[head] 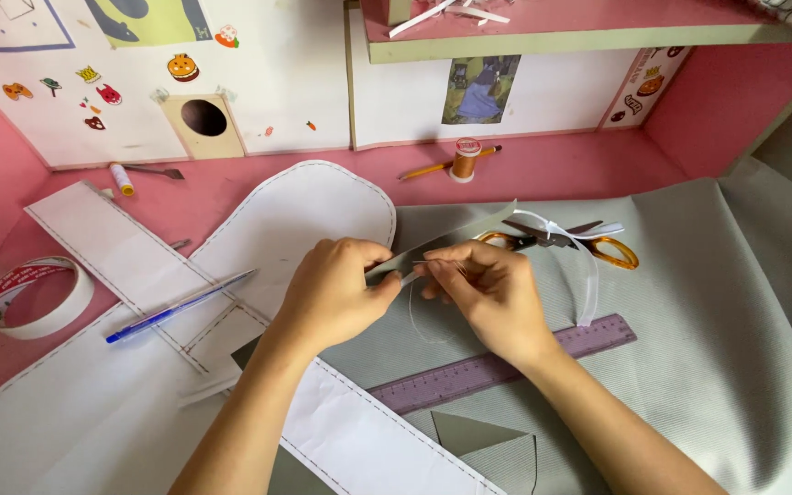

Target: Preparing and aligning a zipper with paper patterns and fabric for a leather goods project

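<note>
Over a pink desk (598, 165) draped with grey fabric (717, 302): a folded grey strip (442, 243), pinched in the left hand (332, 293), stitched by the right hand (488, 293) with fingertips closed on a thin needle (428, 263). Just behind, orange-handled scissors (598, 246) and white ribbon (588, 275); below, a purple ruler (497, 367); leftward, paper patterns (295, 220), blue pen (181, 307), tape roll (34, 295).

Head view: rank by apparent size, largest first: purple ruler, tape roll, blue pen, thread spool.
1. purple ruler, longest, though the right hand hides part of it
2. blue pen and tape roll: the pen is longer, the roll covers more area, so unranked
3. thread spool, clearly smallest, but farthest from the camera
</note>
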